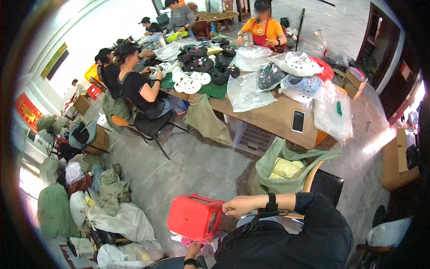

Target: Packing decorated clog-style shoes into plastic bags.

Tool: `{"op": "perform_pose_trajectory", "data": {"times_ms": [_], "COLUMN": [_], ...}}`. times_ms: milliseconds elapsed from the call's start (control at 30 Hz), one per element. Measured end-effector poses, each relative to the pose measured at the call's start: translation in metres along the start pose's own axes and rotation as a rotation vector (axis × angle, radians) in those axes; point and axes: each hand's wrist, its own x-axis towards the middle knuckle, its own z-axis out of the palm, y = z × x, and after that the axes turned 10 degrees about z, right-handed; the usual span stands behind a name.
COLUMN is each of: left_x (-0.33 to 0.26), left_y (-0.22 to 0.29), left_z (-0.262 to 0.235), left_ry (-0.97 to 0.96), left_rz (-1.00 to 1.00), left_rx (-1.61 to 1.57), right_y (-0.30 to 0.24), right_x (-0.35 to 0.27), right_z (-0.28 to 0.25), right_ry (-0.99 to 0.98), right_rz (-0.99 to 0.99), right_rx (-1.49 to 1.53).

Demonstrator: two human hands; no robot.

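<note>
A red plastic stool [187, 217] is tipped in front of my body, its flat seat turned toward the room. My right hand [236, 205] is closed on the stool's right upper edge, with a black band on that wrist. At the stool's lower edge, my left hand [193, 250] is closed on it, the fingers partly hidden. A small pink thing and something white show beside the left fingers; what they are I cannot make out.
A long table [268, 121] holds clogs [197, 65], plastic bags and a phone [298, 121]. A green sack [286, 172] stands below it. Full sacks [112, 219] lie at left. Several people sit or stand round the table. Cardboard boxes [394, 166] stand at right.
</note>
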Motion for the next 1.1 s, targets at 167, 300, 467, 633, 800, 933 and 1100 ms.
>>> {"op": "perform_pose_trajectory", "data": {"times_ms": [167, 300, 467, 633, 800, 933, 1100], "left_x": [0.045, 0.065, 0.112, 0.186, 0.275, 0.350, 0.406], "left_y": [0.108, 0.042, 0.063, 0.064, 0.051, 0.117, 0.139], "left_z": [-0.048, -0.057, -0.072, -0.081, -0.107, -0.131, -0.160], "left_ry": [-0.217, -0.151, -0.233, -0.439, -0.405, -0.344, -0.440], "left_rz": [-0.004, -0.065, -0.012, 0.025, 0.051, 0.370, 0.131], "left_rx": [0.259, 0.341, 0.391, 0.297, 0.229, 0.319, 0.411], "right_y": [0.041, 0.038, 0.037, 0.059, 0.076, 0.119, 0.159], "right_x": [0.005, 0.025, 0.034, 0.047, 0.086, 0.129, 0.180], "right_z": [-0.006, -0.016, -0.046, -0.069, -0.107, -0.139, -0.190], "right_ry": [0.109, 0.128, 0.205, 0.223, 0.236, 0.305, 0.356], "right_rz": [0.135, 0.086, 0.109, 0.228, 0.377, 0.457, 0.540], "right_rx": [0.058, 0.055, 0.058, 0.059, 0.223, 0.066, -0.031]}}
